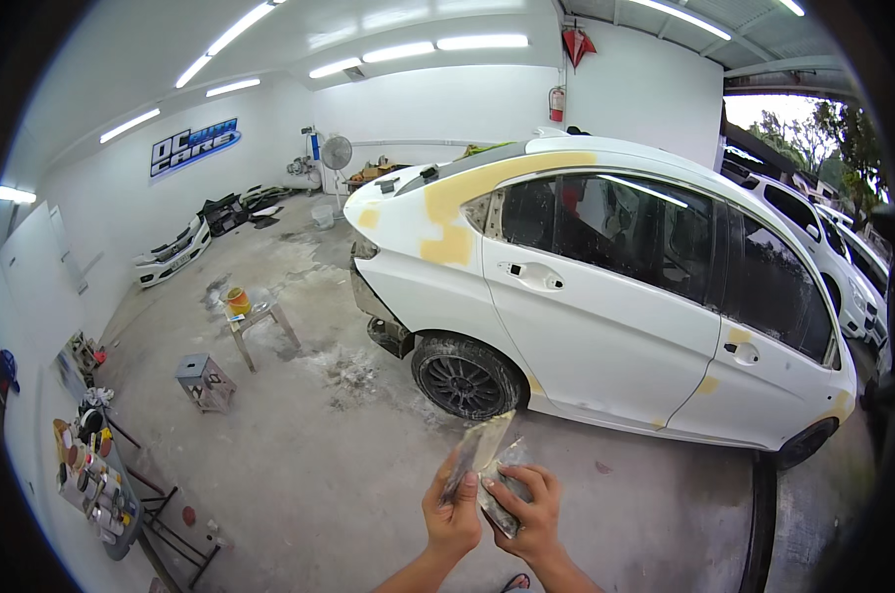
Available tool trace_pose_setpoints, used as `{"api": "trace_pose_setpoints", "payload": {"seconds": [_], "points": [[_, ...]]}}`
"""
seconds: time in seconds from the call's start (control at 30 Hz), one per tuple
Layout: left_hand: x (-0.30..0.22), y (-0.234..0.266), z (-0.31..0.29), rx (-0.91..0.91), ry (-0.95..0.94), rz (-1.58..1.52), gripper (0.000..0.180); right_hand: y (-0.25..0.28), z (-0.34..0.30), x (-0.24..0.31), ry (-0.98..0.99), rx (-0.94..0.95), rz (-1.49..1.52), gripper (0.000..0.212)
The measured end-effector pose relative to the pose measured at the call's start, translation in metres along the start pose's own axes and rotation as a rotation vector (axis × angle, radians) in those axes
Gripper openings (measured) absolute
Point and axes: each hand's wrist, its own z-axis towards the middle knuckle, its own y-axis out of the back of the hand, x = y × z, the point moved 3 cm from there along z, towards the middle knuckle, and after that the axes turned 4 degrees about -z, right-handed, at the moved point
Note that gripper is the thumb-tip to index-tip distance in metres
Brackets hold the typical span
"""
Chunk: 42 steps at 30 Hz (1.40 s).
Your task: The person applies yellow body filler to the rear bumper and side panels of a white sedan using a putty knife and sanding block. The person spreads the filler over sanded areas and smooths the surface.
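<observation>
Both of my hands are raised close together at the lower middle of the head view. Pinched in my left hand (451, 519) is a flat putty spreader (488, 442), its blade tilted up and smeared with pale yellow filler. My right hand (532, 506) grips a second flat, greyish spreader (501, 510), also stained, which touches or nearly touches the first. Beyond them stands a white car (605, 331), its side facing me. Dull yellow filler patches (449, 245) cover parts of its rear pillar, with smaller ones by the front door handle and lower edges.
At the left, a table (131, 534) bears several cans and bottles. A yellow can (238, 300) sits on a small stand (269, 314), near a grey stool (206, 382). Removed bumpers (175, 255) lie by the far wall. A fan (337, 153) stands behind the car.
</observation>
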Motion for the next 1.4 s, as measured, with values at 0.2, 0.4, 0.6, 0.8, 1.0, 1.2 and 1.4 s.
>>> {"api": "trace_pose_setpoints", "payload": {"seconds": [0.2,0.4,0.6,0.8,1.0,1.2,1.4], "points": [[-0.048,0.024,-0.049,-0.04,0.07,-0.013,0.041,0.024,-0.021,0.053,0.164,0.047,-0.137,0.061],[-0.069,0.013,-0.098,-0.076,0.137,-0.107,0.04,0.062,-0.042,0.069,0.294,0.06,-0.181,0.054],[-0.071,-0.043,-0.15,-0.086,0.221,-0.166,0.043,0.138,-0.061,0.055,0.401,0.032,-0.245,0.046],[-0.061,-0.112,-0.206,0.006,0.257,-0.228,0.043,0.226,-0.087,0.028,0.519,0.035,-0.329,0.044],[-0.046,-0.166,-0.264,0.013,0.356,-0.198,0.045,0.305,-0.122,0.003,0.575,0.086,-0.338,0.046],[-0.03,-0.205,-0.316,0.096,0.412,-0.152,0.039,0.361,-0.168,-0.026,0.635,0.242,-0.403,0.05],[-0.037,-0.239,-0.345,0.335,0.378,0.356,0.037,0.409,-0.213,-0.044,0.605,0.273,-0.401,0.052]]}}
